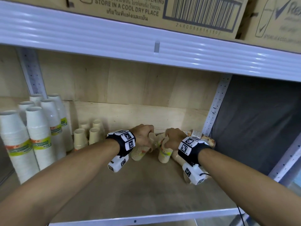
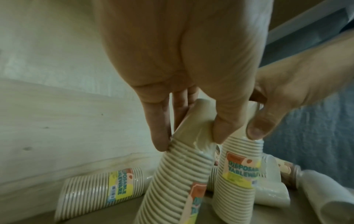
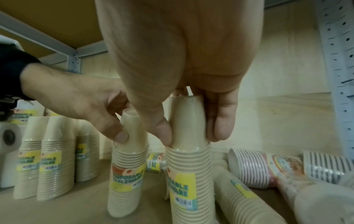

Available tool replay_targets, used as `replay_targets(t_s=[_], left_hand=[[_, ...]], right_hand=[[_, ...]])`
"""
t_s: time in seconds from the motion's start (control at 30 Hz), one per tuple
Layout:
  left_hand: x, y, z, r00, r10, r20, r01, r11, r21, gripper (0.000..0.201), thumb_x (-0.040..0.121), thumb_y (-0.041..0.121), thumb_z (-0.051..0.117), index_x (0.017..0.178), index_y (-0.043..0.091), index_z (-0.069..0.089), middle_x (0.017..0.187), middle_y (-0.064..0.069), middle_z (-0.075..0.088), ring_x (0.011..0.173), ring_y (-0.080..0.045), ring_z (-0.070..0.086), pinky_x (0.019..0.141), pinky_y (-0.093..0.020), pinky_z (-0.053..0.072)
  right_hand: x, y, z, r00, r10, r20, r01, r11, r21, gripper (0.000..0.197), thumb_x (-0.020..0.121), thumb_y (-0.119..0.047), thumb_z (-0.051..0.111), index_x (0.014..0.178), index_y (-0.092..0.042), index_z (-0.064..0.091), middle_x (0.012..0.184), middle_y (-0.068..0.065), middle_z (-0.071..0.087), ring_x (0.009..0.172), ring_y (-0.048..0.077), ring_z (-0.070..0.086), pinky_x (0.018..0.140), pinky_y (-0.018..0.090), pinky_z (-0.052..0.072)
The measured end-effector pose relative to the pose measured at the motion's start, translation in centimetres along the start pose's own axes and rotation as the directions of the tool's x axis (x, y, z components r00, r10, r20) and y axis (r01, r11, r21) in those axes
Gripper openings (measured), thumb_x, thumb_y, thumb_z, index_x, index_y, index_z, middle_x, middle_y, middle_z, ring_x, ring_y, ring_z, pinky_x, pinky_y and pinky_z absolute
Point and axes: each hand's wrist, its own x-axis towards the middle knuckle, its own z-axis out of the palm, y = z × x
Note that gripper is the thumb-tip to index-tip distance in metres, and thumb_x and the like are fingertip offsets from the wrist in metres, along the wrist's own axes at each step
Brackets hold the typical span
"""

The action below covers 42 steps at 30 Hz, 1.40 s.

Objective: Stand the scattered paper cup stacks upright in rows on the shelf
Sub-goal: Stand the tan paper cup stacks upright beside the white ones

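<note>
1. Both forearms reach forward, side by side, each with a black band at the wrist.
2. The left hand (image 1: 144, 136) points its fingers down, thumb and fingers curled in a pinch.
3. The right hand (image 1: 173, 137), just beside it, is curled likewise, thumb opposite the fingers (image 3: 220, 121).

Counts, head view: white cup stacks (image 1: 40, 137) upright far left, 6; small beige cup stacks (image 1: 79, 138) upright beside them, 4; cardboard boxes (image 1: 146, 12) above, 2; hands, 2.

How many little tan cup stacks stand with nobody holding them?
4, grouped right of the tall white stacks: front left stack, front right stack, back left stack, back right stack. More may hide behind the left hand.
</note>
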Motion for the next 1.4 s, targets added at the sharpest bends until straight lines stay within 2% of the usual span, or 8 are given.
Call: replay_targets(t_s=[0.33,0.53,0.77,0.93,1.07,1.2,1.3,1.4], left_hand=[[-0.5,-1.0,-0.2,0.996,-0.089,0.009,0.089,0.984,-0.153,0.044,0.075,0.028,0.075,0.11,0.028,0.047,0.109,0.0,0.057,0.094,-0.019,0.057,0.072,-0.031,0.051],[-0.6,-1.4,0.0,0.994,-0.105,0.009,0.105,0.977,-0.185,0.045,0.078,0.025,0.074,0.117,0.024,0.05,0.109,0.003,0.053,0.095,-0.018,0.054,0.067,-0.027,0.044],[-0.3,-0.5,-0.5,0.992,-0.117,-0.043,0.105,0.971,-0.216,0.042,0.081,0.038,0.071,0.118,0.021,0.059,0.11,0.002,0.054,0.098,-0.018,0.055,0.078,-0.029,0.046],[-0.1,0.7,-1.0,0.996,-0.071,-0.045,0.063,0.985,-0.163,0.033,0.087,0.022,0.063,0.119,0.014,0.067,0.124,-0.005,0.061,0.106,-0.02,0.058,0.082,-0.027,0.048],[-0.2,1.3,-1.2,0.999,-0.025,-0.026,0.023,0.995,-0.1,0.034,0.088,0.016,0.06,0.122,0.013,0.067,0.126,-0.005,0.063,0.113,-0.021,0.059,0.09,-0.03,0.051],[-0.1,1.2,-1.2,0.997,-0.066,-0.043,0.061,0.992,-0.111,0.04,0.086,0.027,0.067,0.124,0.017,0.064,0.125,-0.004,0.059,0.11,-0.02,0.058,0.086,-0.026,0.047],[0.1,1.2,-1.2,0.996,-0.068,-0.056,0.062,0.992,-0.108,0.04,0.086,0.028,0.068,0.123,0.015,0.065,0.125,-0.005,0.06,0.111,-0.021,0.059,0.085,-0.026,0.047],[0.2,1.5,-1.3,0.999,-0.038,-0.036,0.035,0.997,-0.074,0.034,0.088,0.018,0.064,0.121,0.014,0.068,0.123,-0.005,0.065,0.11,-0.021,0.061,0.088,-0.028,0.051]], right_hand=[[0.2,-3.1,-0.6,0.996,-0.034,0.087,0.032,0.999,0.023,0.046,0.083,-0.02,0.067,0.125,-0.008,0.054,0.119,0.012,0.06,0.104,0.028,0.062,0.071,0.03,0.047],[0.7,-3.1,-0.3,0.993,-0.043,0.11,0.038,0.998,0.052,0.043,0.081,-0.02,0.069,0.12,-0.011,0.054,0.109,0.006,0.056,0.09,0.02,0.054,0.051,0.022,0.034],[0.9,-2.7,-1.4,1.0,-0.013,0.028,0.011,0.998,0.065,0.049,0.083,-0.037,0.068,0.121,-0.008,0.055,0.117,0.009,0.058,0.104,0.026,0.06,0.066,0.027,0.042],[1.5,-3.3,-1.4,1.0,0.008,0.03,-0.01,0.999,0.051,0.026,0.08,-0.024,0.069,0.07,-0.006,0.052,0.072,0.005,0.052,0.063,0.018,0.052,0.045,0.023,0.031],[1.7,-3.1,-1.3,0.996,-0.073,0.054,0.072,0.997,0.021,0.029,0.082,-0.017,0.066,0.103,0.002,0.066,0.104,0.013,0.066,0.089,0.026,0.063,0.053,0.021,0.037],[1.8,-2.8,-1.4,0.998,-0.062,0.025,0.061,0.998,0.014,0.036,0.085,-0.026,0.065,0.112,-0.002,0.063,0.112,0.009,0.062,0.101,0.026,0.063,0.069,0.026,0.046],[2.1,-2.7,-1.3,0.999,-0.04,0.027,0.039,0.999,0.031,0.023,0.083,-0.029,0.065,0.079,-0.007,0.058,0.081,0.004,0.056,0.076,0.021,0.06,0.053,0.023,0.039],[2.3,-3.0,-1.1,0.999,-0.036,0.038,0.034,0.999,0.03,0.034,0.083,-0.023,0.064,0.059,-0.01,0.045,0.064,0.002,0.046,0.054,0.013,0.044,0.045,0.023,0.03]])
